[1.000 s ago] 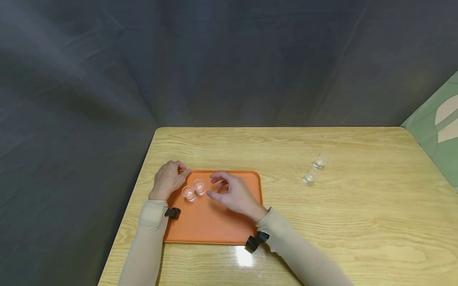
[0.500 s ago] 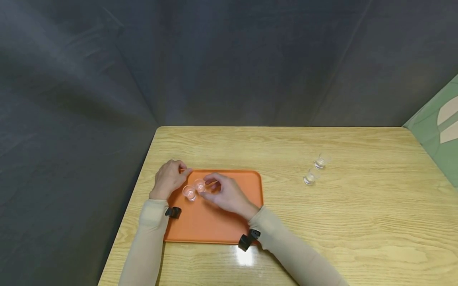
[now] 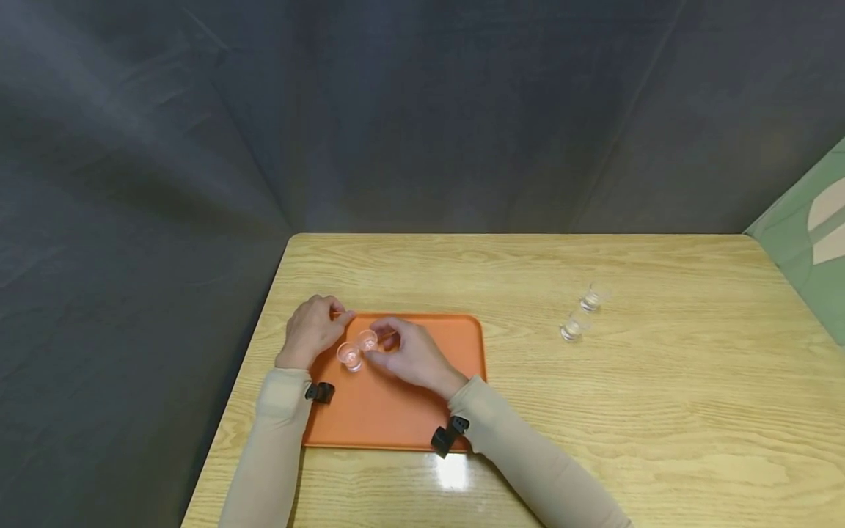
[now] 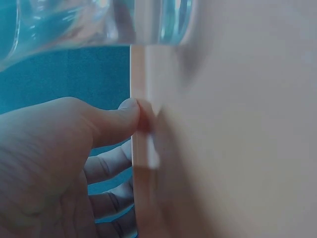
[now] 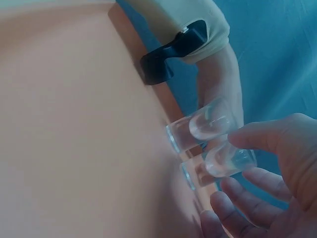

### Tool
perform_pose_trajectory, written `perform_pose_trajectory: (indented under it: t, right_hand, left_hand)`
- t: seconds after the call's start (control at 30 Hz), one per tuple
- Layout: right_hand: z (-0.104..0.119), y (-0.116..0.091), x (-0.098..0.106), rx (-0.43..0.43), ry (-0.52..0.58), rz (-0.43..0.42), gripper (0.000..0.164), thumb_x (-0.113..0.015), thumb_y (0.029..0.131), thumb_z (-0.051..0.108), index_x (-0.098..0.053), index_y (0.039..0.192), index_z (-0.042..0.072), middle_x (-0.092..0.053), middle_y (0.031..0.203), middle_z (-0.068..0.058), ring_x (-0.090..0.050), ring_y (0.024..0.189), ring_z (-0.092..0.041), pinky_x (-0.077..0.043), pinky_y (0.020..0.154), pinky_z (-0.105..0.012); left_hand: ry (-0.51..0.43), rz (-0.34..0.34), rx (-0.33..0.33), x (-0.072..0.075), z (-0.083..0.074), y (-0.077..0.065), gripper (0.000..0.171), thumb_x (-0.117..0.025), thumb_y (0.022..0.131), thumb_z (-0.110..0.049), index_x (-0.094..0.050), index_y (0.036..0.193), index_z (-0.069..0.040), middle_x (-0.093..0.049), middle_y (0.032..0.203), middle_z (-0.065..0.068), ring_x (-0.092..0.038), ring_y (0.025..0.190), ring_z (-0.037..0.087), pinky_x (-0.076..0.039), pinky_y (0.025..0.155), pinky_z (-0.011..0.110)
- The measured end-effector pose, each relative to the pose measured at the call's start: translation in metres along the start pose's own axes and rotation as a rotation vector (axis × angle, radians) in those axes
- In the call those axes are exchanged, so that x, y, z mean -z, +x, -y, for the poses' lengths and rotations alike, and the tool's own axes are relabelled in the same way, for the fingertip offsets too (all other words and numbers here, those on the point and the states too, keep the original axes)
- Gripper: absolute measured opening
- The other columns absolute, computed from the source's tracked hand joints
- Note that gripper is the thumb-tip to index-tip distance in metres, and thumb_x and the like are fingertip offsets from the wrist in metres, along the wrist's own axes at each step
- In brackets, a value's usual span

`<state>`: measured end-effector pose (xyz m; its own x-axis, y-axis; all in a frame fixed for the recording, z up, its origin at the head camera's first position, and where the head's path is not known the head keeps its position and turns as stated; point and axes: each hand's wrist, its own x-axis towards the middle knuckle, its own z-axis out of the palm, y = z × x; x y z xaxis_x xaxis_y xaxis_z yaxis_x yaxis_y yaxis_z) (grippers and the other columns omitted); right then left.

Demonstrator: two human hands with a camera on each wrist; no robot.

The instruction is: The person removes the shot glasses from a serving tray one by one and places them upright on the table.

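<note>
My left hand [image 3: 310, 331] grips the far left corner of an orange tray [image 3: 376, 414]. In the left wrist view its thumb lies on the tray's rim [image 4: 141, 74], with the other fingers behind. Two small clear shot glasses stand upright, close together, on the tray's left part. Around the farther shot glass [image 5: 225, 163] curls my right hand [image 3: 416, 356], thumb on one side near the mouth and fingertips on the other. The nearer shot glass [image 3: 350, 358] stands right beside it, by my thumb tip.
Two more clear shot glasses, one nearer [image 3: 571, 328] and one farther [image 3: 591, 299], stand on the wooden table [image 3: 660, 411] right of the tray. Dark fabric [image 3: 462, 117] hangs behind the table and along its left side. Each wrist carries a black camera mount [image 3: 449, 435].
My right hand has moved left across the tray and brought its thumb and fingers around the farther shot glass. The left hand stays on the tray's corner.
</note>
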<state>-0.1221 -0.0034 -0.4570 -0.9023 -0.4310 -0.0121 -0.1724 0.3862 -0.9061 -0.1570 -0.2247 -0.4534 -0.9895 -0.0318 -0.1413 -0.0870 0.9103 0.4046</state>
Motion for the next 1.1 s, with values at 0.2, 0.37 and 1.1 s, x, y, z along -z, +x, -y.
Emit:
perform_pose_trajectory:
  t: [0.2,0.37,1.1]
  right_hand:
    - [-0.0067,0.002,-0.0018,-0.011,-0.005,-0.003,0.038,-0.082,0.093,0.026,-0.073,0.127,0.014,-0.077,0.115,-0.005,-0.071,0.101,-0.018,-0.057,0.088,-0.032]
    - [-0.0066,0.004,-0.0046,-0.017,-0.005,0.006,0.038,-0.082,0.093,0.03,-0.073,0.127,0.015,-0.076,0.111,-0.003,-0.07,0.099,-0.017,-0.056,0.086,-0.03]
    - [-0.0092,0.0028,-0.0067,0.004,0.022,-0.025,0.031,-0.084,0.092,0.029,-0.077,0.12,0.016,-0.074,0.098,0.0,-0.066,0.087,-0.01,-0.055,0.081,-0.027]
  left_hand:
    - [-0.001,-0.023,-0.016,-0.0012,-0.0005,0.0016,0.032,-0.07,0.103,-0.041,-0.075,0.11,-0.011,-0.068,0.108,0.012,-0.065,0.095,0.032,-0.052,0.08,0.047]
    - [0.002,-0.033,-0.027,-0.0009,0.0009,0.0018,0.031,-0.071,0.103,-0.041,-0.075,0.109,-0.01,-0.068,0.107,0.013,-0.065,0.094,0.032,-0.052,0.08,0.048]
    - [-0.009,-0.027,-0.017,-0.0019,0.0008,0.0003,0.032,-0.07,0.103,-0.04,-0.075,0.112,-0.01,-0.067,0.108,0.013,-0.064,0.094,0.031,-0.052,0.079,0.047]
